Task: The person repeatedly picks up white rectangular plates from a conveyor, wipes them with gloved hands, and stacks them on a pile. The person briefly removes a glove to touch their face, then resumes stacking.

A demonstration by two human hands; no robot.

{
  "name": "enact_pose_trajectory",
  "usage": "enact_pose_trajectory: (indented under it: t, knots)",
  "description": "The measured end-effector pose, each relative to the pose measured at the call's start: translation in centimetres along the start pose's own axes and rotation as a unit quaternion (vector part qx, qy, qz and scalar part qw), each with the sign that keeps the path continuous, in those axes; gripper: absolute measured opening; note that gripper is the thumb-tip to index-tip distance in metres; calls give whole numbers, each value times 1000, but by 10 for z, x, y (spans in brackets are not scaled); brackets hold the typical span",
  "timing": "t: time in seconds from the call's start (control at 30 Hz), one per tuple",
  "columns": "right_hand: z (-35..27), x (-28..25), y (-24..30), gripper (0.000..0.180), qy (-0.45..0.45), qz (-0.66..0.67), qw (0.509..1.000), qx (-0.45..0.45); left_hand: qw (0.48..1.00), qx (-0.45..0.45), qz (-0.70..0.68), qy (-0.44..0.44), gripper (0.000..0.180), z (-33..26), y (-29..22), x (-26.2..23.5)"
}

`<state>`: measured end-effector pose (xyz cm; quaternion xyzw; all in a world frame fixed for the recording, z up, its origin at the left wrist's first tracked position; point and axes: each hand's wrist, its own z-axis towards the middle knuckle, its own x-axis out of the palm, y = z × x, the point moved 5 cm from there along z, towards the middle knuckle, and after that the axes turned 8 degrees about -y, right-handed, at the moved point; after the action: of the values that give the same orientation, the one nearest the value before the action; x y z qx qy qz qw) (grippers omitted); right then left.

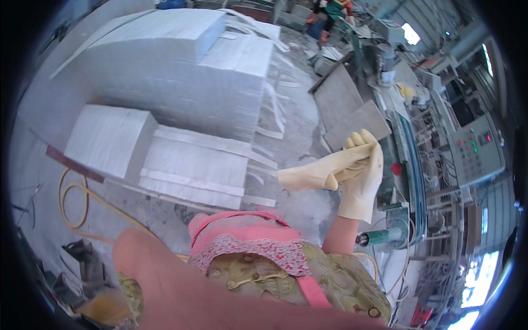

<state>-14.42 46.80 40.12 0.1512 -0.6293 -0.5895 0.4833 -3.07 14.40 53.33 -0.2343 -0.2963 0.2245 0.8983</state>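
My right hand (363, 165) wears a cream rubber glove with its cuff pulled over the wrist. Its fingers are closed around a second cream rubber glove (308, 171), which looks empty and points left with its cuff end. Below the hand, the bare right forearm (336, 237) shows. A pink apron (247, 234) with a flowered edge covers my front, over a greenish patterned garment. Across the bottom, my bare left arm (209, 291) is bent close to the camera, its elbow toward the left. The left hand itself is outside the picture.
Stacks of thin pale slabs (176, 82) stand at left, with loose white strips hanging off. A yellow hose (69, 209) loops on the floor. To the right runs a machine line with a control panel (477, 148). Boards (344, 99) lean there. Another person (331, 15) is far back.
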Motion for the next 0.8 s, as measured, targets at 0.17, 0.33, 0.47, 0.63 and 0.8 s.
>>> enact_pose_trajectory:
  t: [0.17, 0.33, 0.47, 0.63, 0.8]
  knots:
    - [2, -15, -7, 50, -18, -5, 1000, 11, 999, 0, -31, 9, 17, 6, 4, 4]
    - [5, -21, -17, 50, -16, -26, 999, 8, 996, 41, -74, 37, 14, 12, 11, 6]
    - [-1, -22, -22, 49, -16, -38, 999, 18, 990, 65, -105, 62, 12, 16, 14, 7]
    - [1, -25, -26, 50, -19, -44, 998, 32, 986, 85, -120, 77, 9, 19, 18, 11]
    - [9, -12, -34, 49, 28, -39, 998, 50, 989, 78, -99, 77, 6, 23, 25, 30]
